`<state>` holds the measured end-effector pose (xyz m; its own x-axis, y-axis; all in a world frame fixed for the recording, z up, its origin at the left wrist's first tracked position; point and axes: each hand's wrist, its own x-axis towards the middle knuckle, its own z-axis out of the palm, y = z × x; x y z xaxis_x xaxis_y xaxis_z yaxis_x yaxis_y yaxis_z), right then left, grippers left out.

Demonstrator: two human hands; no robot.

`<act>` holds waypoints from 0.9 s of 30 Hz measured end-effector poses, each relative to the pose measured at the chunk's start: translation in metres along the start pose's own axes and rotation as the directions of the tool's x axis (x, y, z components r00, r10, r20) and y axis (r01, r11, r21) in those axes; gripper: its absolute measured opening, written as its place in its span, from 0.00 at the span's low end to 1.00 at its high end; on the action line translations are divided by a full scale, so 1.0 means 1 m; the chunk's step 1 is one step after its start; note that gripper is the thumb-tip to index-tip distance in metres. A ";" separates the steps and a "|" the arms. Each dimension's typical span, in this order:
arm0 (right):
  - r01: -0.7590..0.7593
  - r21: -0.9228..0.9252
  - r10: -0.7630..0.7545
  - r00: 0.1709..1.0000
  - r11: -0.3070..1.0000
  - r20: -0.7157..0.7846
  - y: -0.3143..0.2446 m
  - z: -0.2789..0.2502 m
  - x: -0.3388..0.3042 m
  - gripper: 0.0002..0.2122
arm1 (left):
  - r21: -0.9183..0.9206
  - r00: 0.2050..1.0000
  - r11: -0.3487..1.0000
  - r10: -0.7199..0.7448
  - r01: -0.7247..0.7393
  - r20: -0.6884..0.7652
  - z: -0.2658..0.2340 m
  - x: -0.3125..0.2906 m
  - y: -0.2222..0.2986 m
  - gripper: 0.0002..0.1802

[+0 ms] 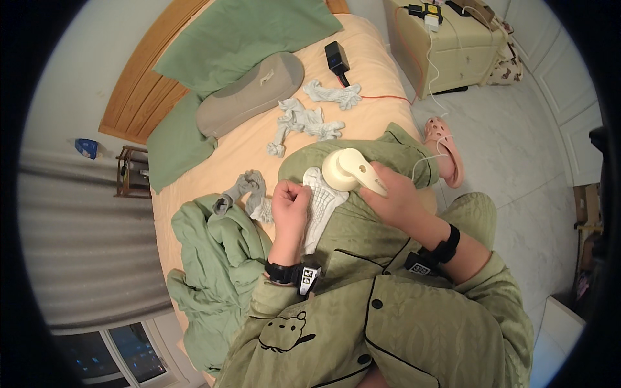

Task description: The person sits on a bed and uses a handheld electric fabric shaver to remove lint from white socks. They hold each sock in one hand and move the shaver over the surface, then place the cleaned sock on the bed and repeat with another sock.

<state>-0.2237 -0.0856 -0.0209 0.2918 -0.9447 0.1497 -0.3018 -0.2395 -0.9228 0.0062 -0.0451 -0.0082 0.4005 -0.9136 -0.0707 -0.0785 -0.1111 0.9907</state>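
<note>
A white textured sock lies across my thigh on the green pajama leg. My left hand is closed at the sock's left edge, fingers curled in and seemingly pinching it. In my right hand is a cream fabric shaver, gripped by its handle. Its round head is over the sock's upper right part; whether it touches the fabric is hidden. Beyond my leg, light grey socks lie bunched on the bed, with another grey sock farther off. To the left rests a darker grey sock.
The bed has a peach sheet, green pillows and a grey contoured pillow. Green bedding is heaped at left. A black device trails a red cable. A cream nightstand stands at right; a pink clog is on my foot.
</note>
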 end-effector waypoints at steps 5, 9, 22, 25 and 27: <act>0.186 -0.076 -0.185 0.982 0.980 0.027 -0.010 -0.002 -0.008 0.26 | -0.160 0.996 0.984 -0.083 0.084 0.009 0.000 0.002 -0.002 0.14; 0.231 -0.175 -0.226 0.973 0.957 0.046 -0.015 0.004 -0.006 0.26 | -0.172 0.992 0.978 -0.111 0.119 0.053 -0.007 0.004 -0.005 0.15; 0.167 -0.098 -0.173 0.983 0.981 -0.059 -0.014 -0.013 -0.005 0.24 | 0.392 0.918 0.831 0.377 -0.394 0.123 -0.003 0.000 -0.037 0.08; 0.186 -0.113 -0.183 0.982 0.976 0.038 -0.016 -0.010 -0.021 0.24 | 0.387 0.920 0.835 0.353 -0.391 0.169 -0.003 -0.003 -0.031 0.14; 0.169 -0.131 -0.153 0.981 0.977 0.121 -0.013 -0.005 -0.022 0.24 | 0.438 0.899 0.785 0.377 -0.438 0.223 -0.003 -0.006 -0.024 0.20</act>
<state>-0.2312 -0.0628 -0.0105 0.4418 -0.8629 0.2454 -0.3645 -0.4226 -0.8298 0.0082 -0.0354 -0.0312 0.1268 -0.9504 0.2839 -0.6371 0.1414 0.7577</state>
